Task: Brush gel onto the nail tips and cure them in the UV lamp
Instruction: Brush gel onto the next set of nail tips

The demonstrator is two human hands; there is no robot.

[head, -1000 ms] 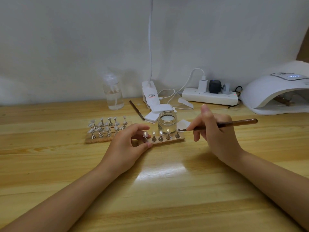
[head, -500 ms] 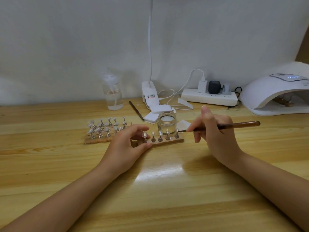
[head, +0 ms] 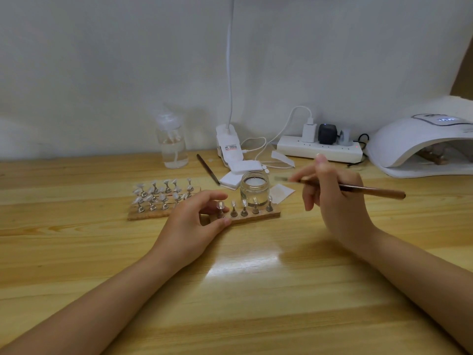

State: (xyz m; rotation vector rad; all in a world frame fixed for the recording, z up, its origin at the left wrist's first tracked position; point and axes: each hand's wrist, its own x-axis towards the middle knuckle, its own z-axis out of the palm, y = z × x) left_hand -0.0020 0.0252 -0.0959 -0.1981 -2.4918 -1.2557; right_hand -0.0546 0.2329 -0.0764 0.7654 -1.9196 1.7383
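left hand (head: 190, 224) pinches wooden strip (head: 256, 217) end (five nail tips (head: 244, 203) upright) | right hand (head: 337, 201) grips brush (head: 368, 190), bristles above jar (head: 254, 187)

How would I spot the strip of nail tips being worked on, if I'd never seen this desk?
Start at the small open glass jar in the middle of the wooden table. Directly in front of it lies a narrow wooden holder strip, its left end held by the left hand. It carries one single row of five nail tips, unlike the crowded holder to its left.
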